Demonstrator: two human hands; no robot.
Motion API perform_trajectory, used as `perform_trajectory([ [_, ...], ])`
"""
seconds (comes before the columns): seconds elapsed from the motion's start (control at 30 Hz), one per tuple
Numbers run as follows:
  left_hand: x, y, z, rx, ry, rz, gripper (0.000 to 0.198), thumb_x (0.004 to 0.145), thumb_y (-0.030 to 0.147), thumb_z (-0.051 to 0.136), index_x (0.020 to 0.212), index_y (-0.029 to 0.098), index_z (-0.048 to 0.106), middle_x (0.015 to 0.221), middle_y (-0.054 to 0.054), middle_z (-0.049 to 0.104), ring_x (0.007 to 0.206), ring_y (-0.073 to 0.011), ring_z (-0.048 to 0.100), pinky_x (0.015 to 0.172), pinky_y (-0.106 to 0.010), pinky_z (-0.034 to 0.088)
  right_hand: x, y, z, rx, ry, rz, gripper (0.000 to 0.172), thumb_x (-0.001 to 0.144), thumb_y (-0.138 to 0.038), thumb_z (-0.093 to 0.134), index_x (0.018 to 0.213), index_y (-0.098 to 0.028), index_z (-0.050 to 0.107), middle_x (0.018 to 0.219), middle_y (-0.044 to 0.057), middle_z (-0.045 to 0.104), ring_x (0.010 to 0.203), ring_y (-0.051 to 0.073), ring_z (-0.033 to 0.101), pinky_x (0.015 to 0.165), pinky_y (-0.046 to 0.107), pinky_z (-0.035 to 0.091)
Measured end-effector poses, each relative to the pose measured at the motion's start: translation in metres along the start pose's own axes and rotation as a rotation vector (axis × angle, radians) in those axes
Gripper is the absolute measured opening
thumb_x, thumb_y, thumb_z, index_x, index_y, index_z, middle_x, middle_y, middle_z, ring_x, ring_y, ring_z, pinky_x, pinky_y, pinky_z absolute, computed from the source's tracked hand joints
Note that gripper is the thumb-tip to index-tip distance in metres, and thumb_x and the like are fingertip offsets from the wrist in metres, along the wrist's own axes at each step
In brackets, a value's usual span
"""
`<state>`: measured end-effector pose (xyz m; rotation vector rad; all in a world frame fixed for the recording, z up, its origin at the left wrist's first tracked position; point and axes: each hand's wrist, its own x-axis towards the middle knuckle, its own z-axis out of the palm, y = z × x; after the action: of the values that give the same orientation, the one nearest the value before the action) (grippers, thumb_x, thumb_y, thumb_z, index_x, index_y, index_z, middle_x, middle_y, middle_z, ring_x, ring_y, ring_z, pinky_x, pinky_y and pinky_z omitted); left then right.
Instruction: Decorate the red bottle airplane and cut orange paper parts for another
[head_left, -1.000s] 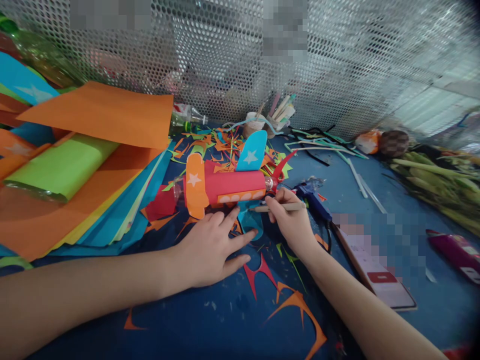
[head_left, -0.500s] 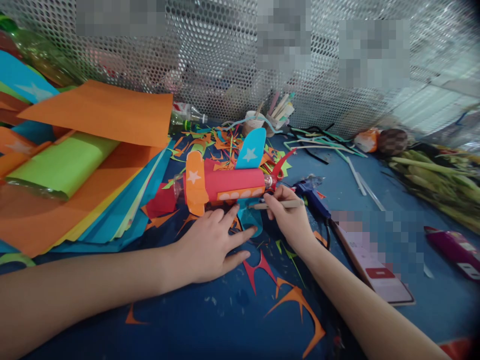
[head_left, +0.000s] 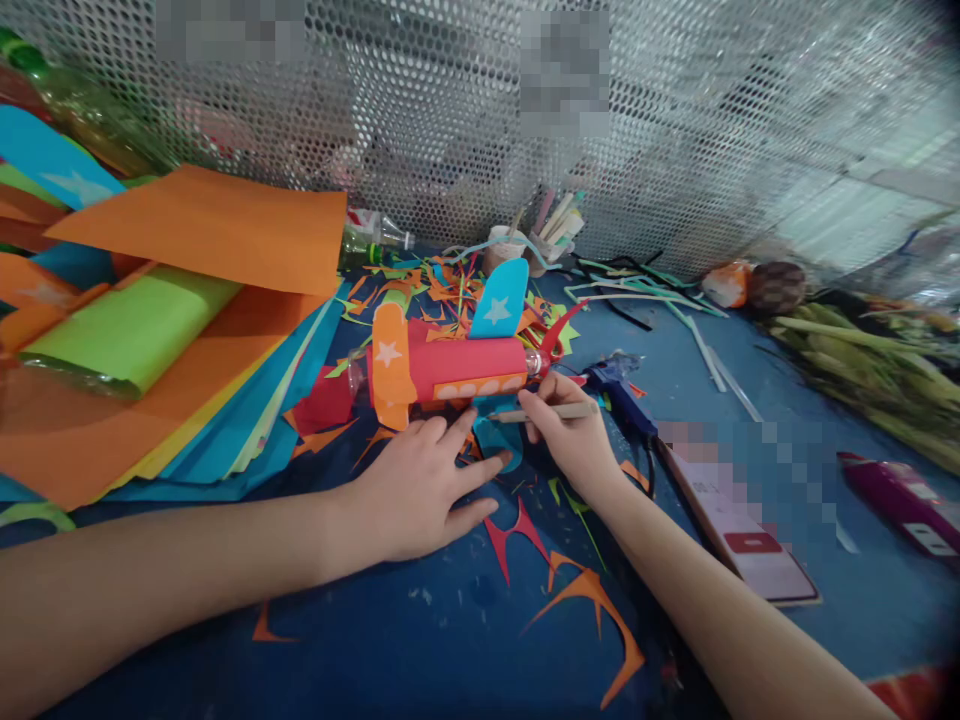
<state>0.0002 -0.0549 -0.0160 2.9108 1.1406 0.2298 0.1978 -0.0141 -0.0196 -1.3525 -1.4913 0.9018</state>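
Observation:
A toy plane (head_left: pixel 480 358), made of a plastic bottle wrapped in red paper, lies on its side across the table. One blue wing (head_left: pixel 507 290) with a pale star points away from me. The other blue wing (head_left: pixel 496 452) reaches toward me. My left hand (head_left: pixel 427 485) lies with fingers spread, its fingertips on the nearer wing. In my right hand (head_left: pixel 566 430) is a slim grey pen (head_left: pixel 576 410), gripped between thumb and fingers, its tip over that wing near the body. An orange star-marked tail piece (head_left: pixel 389 378) is at the left end, a red propeller (head_left: pixel 556 340) at the right.
Coloured paper sheets (head_left: pixel 202 235) and a green-wrapped bottle (head_left: pixel 135 335) are piled left. Paper scraps (head_left: pixel 600 600) litter the table. A blue glue gun (head_left: pixel 622 400), a phone (head_left: pixel 739 520) and dried husks (head_left: pixel 862 370) are on the right. A perforated metal screen (head_left: pixel 420 110) stands behind.
The view has shifted slightly. Both hands keep nearly the same pose, with the pen still held over the nearer wing.

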Motion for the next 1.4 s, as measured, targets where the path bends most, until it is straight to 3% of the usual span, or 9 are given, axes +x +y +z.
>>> perform_trajectory([
  [1.4,-0.0001,0.0009,0.0008,0.009,0.004,0.001,0.049,0.094,0.052,0.025,0.135,0.036,0.045,0.138,-0.018,0.043,0.092,-0.0284,0.053,0.075,-0.043,0.045,0.0006,0.0025,-0.0001,-0.053,-0.004,0.001,0.029,0.083,-0.028,0.059,0.061,-0.022,0.041,0.040,-0.008,0.050,0.039,0.008,0.044,0.045,0.021,0.034],
])
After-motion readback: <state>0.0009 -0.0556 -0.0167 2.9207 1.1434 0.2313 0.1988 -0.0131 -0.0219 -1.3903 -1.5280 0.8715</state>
